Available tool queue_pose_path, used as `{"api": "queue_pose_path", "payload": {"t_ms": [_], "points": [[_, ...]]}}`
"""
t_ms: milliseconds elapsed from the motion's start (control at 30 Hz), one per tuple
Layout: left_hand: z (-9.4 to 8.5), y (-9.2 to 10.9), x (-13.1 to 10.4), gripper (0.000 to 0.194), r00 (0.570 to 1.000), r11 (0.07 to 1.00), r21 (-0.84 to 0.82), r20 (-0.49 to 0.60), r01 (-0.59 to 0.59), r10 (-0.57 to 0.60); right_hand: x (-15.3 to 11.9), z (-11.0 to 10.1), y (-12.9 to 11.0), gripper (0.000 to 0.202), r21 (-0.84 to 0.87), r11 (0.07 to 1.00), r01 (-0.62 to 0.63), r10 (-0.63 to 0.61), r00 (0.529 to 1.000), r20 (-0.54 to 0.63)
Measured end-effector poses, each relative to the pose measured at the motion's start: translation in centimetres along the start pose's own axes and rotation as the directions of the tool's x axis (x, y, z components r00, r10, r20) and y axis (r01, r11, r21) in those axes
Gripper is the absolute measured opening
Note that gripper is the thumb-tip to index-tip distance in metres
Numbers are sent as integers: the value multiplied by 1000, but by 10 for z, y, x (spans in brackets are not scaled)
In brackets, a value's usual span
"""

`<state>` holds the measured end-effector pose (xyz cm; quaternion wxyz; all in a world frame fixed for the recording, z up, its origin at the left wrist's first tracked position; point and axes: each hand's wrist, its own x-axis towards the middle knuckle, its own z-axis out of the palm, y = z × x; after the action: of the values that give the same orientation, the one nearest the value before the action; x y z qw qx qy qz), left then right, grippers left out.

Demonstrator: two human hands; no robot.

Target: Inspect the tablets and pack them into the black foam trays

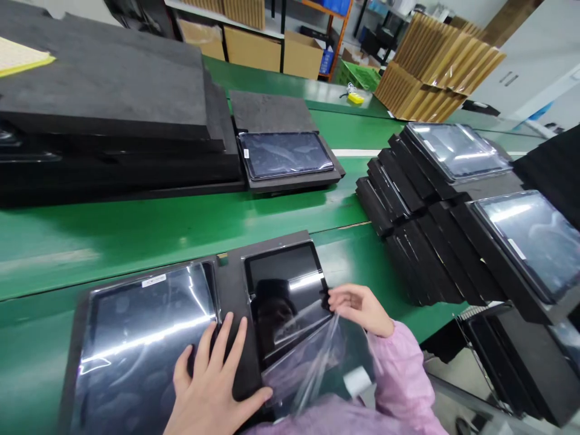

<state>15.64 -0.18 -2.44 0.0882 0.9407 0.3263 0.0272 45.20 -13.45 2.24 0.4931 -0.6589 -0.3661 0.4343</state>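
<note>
A black tablet (287, 281) with a bare glossy screen lies in a black foam tray (233, 272) in front of me. Clear plastic film (312, 356) is partly drawn back from its lower end, creased and hanging toward my body with a white label (357, 382) on it. At the tablet's right edge, my right hand (361, 309) pinches the film between thumb and fingers. My left hand (212, 383) lies with fingers spread across the foam and the edge of a second, film-covered tablet (145, 344), whose white label is at the top.
Across the green bench (190, 232) another wrapped tablet (285, 154) sits on foam. Tall foam stacks stand at left (104, 78) and right, the right one topped by wrapped tablets (462, 151). Cardboard dividers (430, 72) are at the back right, and a loaded cart (512, 356) is at lower right.
</note>
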Motion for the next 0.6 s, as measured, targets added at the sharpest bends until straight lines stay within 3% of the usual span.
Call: {"api": "queue_pose_path", "payload": {"t_ms": [167, 333, 433, 533, 600], "points": [[-4, -3, 3, 79, 1000, 1000, 8, -13, -13, 14, 8, 20, 22, 43, -58, 995, -84, 60, 939, -338], [-6, -4, 4, 65, 994, 993, -85, -84, -81, 74, 2, 36, 19, 31, -159, 977, -143, 59, 895, -442], [-3, 9, 7, 61, 997, 978, -209, -82, -6, -12, -4, 49, 14, 31, -219, 966, -140, 12, 866, -499], [-3, 30, 17, 61, 986, 877, -464, -39, 126, -162, -7, 59, 14, 36, -245, 962, -118, -35, 838, -544], [-8, 42, 25, 61, 966, 714, -666, 41, 217, -256, -7, 61, 17, 40, -231, 968, -99, -51, 825, -563]]}}
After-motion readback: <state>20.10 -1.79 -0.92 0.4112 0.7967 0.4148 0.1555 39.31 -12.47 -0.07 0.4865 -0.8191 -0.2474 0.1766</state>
